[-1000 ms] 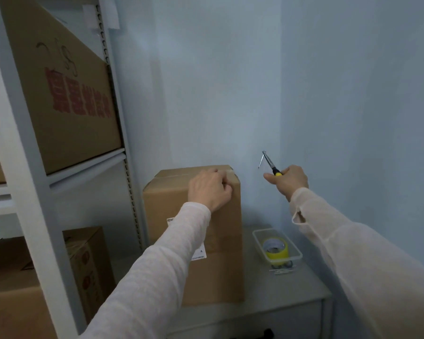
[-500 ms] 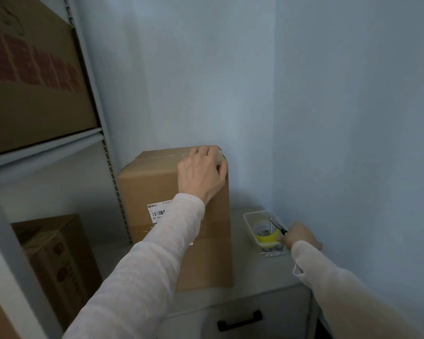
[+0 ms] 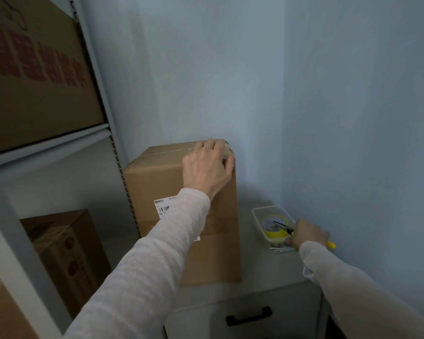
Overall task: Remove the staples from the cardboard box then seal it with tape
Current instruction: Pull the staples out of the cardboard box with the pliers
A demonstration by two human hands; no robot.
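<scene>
On my feed, a person in pale long sleeves works at a grey counter set in the corner of a blue-walled room. The cardboard box stands upright at the centre of my view, flaps down, with a white shipping label on its near face. The left hand grasps its top right corner, fingers bent over the lid and thumb against the side edge. At 4 o'clock from the box, near it but apart, a clear plastic tray sits on the counter holding a yellow roll of tape. The right hand hovers at the tray's near right corner, its fingers clenched around yellow-handled pliers whose dark tips point over the roll. I cannot tell whether the tips carry anything. A few loose staples lie on the counter just beside the tray, at its 6 o'clock. A drawer with a black handle shows below the counter edge. At 9 o'clock, a grey metal rack carries larger cartons printed in red.
</scene>
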